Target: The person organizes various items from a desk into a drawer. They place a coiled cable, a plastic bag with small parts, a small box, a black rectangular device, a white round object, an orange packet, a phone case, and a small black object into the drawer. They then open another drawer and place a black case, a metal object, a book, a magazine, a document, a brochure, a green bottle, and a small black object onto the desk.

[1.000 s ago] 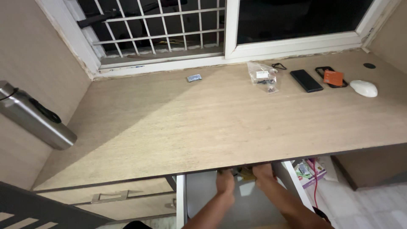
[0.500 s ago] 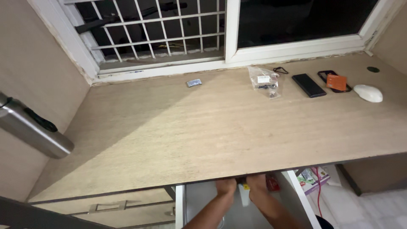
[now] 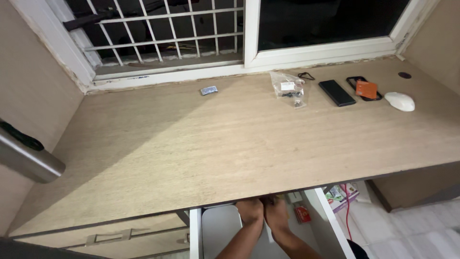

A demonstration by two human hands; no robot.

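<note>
Both hands reach into an open white drawer (image 3: 326,225) beneath the worktop (image 3: 230,139). The left hand (image 3: 251,211) and right hand (image 3: 277,214) sit side by side, touching; the worktop's front edge hides the fingers, so whether they are apart or closed cannot be told. Risk: working unseen, the hands may knock the red packet (image 3: 302,213) just beside them or catch on the edge. Compared with a second ago, the hands lie closer together, and the pale object seen between them is gone from sight.
</note>
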